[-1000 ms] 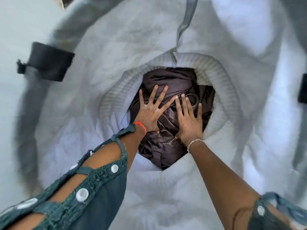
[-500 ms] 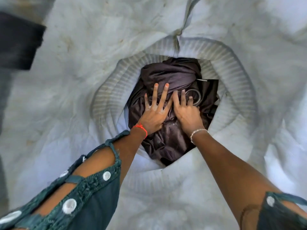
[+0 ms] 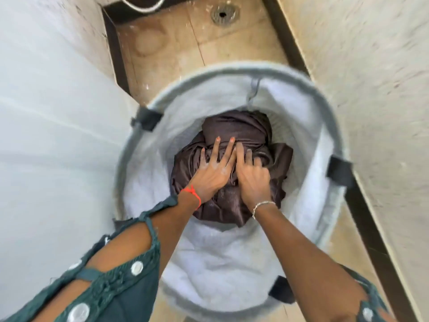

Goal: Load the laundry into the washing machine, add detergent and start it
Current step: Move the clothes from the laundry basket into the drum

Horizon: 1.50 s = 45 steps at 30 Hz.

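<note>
A bundle of dark brown laundry (image 3: 243, 126) lies at the bottom of a round white fabric hamper (image 3: 232, 270) with a grey rim and black handle tabs. My left hand (image 3: 213, 170), with a red thread at the wrist, presses flat on the bundle with straight fingers. Right beside it and touching it, my right hand (image 3: 254, 182), with a silver bracelet, lies on the cloth with its outer fingers bent down into the folds. The washing machine and the detergent are out of sight.
The hamper stands on a beige tiled floor (image 3: 162, 54) in a narrow gap. A smooth white surface (image 3: 46, 135) rises on the left and a speckled wall (image 3: 371, 66) on the right. A round floor drain (image 3: 222, 12) is at the top.
The view has pulled back out of the hamper, so its rim and the floor now show. My hands have closed together on the cloth, and my right fingers have bent into it.
</note>
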Motion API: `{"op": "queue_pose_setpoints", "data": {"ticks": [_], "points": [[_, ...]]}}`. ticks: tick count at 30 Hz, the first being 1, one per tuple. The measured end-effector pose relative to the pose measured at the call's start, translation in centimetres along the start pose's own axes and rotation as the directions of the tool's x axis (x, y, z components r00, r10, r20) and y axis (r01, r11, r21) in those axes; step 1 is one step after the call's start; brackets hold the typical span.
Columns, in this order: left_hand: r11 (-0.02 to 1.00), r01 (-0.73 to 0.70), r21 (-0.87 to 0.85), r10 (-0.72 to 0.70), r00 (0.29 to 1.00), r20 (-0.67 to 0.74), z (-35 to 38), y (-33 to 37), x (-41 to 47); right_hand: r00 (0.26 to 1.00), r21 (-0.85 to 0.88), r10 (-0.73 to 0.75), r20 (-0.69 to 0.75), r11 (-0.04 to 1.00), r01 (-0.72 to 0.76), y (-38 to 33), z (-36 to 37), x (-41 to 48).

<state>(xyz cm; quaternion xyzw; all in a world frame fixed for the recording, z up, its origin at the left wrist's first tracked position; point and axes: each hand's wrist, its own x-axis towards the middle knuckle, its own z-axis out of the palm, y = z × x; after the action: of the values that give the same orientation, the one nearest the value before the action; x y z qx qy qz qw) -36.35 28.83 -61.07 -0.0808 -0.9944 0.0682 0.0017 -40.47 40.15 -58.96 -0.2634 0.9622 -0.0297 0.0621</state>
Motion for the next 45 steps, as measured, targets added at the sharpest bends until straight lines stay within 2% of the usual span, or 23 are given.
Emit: {"op": "queue_pose_setpoints", "data": {"ticks": [11, 15, 19, 23, 28, 32, 35, 39, 45], "points": [[0.996, 0.057, -0.065, -0.059, 0.998, -0.029, -27.7, -2.6, -4.0, 1.0, 0.04, -0.021, 0.015, 0.999, 0.02, -4.0, -27.8, -6.5], [0.995, 0.086, -0.048, -0.092, 0.987, -0.134, -38.3, -4.6, -5.4, 0.998, 0.022, -0.025, -0.056, 0.999, 0.027, -6.2, -38.3, -8.1], [0.982, 0.189, -0.022, -0.187, 0.935, -0.301, -48.7, -6.9, -7.0, 0.974, 0.032, -0.065, -0.217, 0.997, 0.074, -8.8, -48.9, -9.5], [0.959, 0.283, 0.036, -0.24, 0.868, -0.434, -58.0, -9.9, -9.6, 0.899, -0.015, -0.153, -0.409, 0.987, 0.161, -12.2, -57.6, -10.6], [0.899, 0.422, 0.115, -0.284, 0.764, -0.58, -67.6, -14.5, -14.9, 0.722, -0.071, -0.283, -0.632, 0.948, 0.31, -18.5, -65.6, -11.5], [0.85, 0.501, 0.163, -0.306, 0.722, -0.62, -71.2, -18.9, -20.3, 0.624, -0.087, -0.361, -0.693, 0.901, 0.424, -24.9, -68.7, -12.2], [0.824, 0.543, 0.16, -0.344, 0.705, -0.62, -71.3, -22.1, -24.6, 0.611, -0.086, -0.405, -0.68, 0.872, 0.482, -30.2, -68.8, -12.7], [0.808, 0.564, 0.172, -0.387, 0.727, -0.567, -69.1, -26.8, -29.7, 0.683, -0.047, -0.434, -0.587, 0.861, 0.507, -37.5, -66.5, -13.0], [0.823, 0.553, 0.131, -0.462, 0.784, -0.414, -62.3, -32.7, -35.6, 0.805, -0.032, -0.485, -0.341, 0.862, 0.506, -46.1, -61.2, -13.1]]}}
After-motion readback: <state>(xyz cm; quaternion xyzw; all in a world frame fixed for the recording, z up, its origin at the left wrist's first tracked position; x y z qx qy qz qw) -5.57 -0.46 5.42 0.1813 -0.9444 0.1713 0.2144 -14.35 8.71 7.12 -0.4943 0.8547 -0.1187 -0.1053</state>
